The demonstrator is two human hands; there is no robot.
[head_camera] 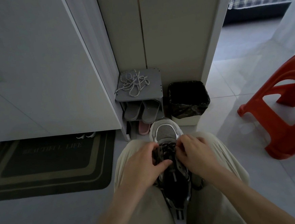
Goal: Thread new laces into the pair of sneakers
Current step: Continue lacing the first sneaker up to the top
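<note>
A grey and white sneaker (165,131) lies between my knees, toe pointing away from me. A dark speckled lace (166,150) crosses its eyelets. My left hand (144,165) grips the sneaker's left side, thumb laid across the lacing. My right hand (194,154) has its fingers curled at the right eyelets, pinching the lace there. A tangle of pale laces (134,83) lies on top of a small grey shoe rack (153,93) ahead. The second sneaker is partly visible under my right wrist (198,182).
The rack holds grey slippers (141,111) and a pink one (143,128). A bin with a black liner (188,99) stands to its right. A red plastic stool (281,112) is at the right, a dark doormat (50,163) at the left, and a white cabinet (42,67) behind it.
</note>
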